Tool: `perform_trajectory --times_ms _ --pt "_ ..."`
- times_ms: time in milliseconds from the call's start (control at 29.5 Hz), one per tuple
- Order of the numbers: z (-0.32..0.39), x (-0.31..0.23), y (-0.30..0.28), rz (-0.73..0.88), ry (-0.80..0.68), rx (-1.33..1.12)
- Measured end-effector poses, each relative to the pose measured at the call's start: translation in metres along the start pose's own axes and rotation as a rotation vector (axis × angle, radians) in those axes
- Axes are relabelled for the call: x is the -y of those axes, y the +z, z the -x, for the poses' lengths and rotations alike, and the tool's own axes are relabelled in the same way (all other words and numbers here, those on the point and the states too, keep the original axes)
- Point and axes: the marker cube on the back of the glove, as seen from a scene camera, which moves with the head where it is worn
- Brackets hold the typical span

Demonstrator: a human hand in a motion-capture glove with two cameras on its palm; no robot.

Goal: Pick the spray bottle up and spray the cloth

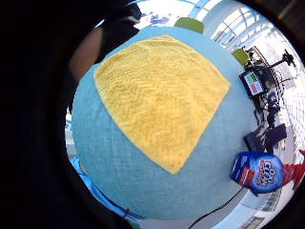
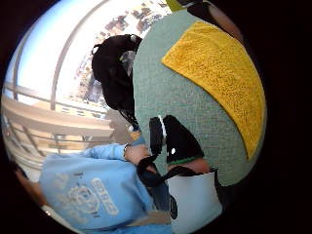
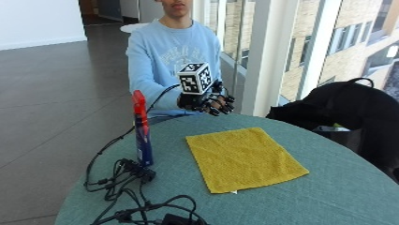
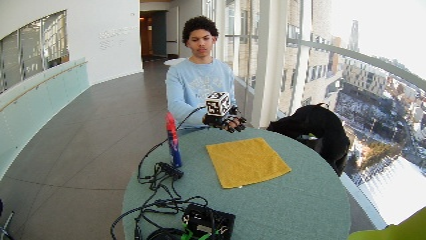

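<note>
The hand hovered empty, fingers loosely curled, above the surface, while the upright bottle looked light, rigid, tippy, best gripped at its neck.

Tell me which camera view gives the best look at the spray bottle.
The outside view: the spray bottle stands upright and whole beside the yellow cloth, red trigger top and blue body both visible. The wide outside view shows it smaller. The little finger side palm view shows it at the table's edge. The thumb side view misses it.
</note>
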Motion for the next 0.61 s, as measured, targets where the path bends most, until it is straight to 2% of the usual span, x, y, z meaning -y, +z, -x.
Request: perform_trajectory --times_ms 237,610 --pt "-0.006 -0.01 -0.009 -0.017 0.01 -0.023" --pt "0.006 0.01 0.006 0.026 -0.014 -0.04"
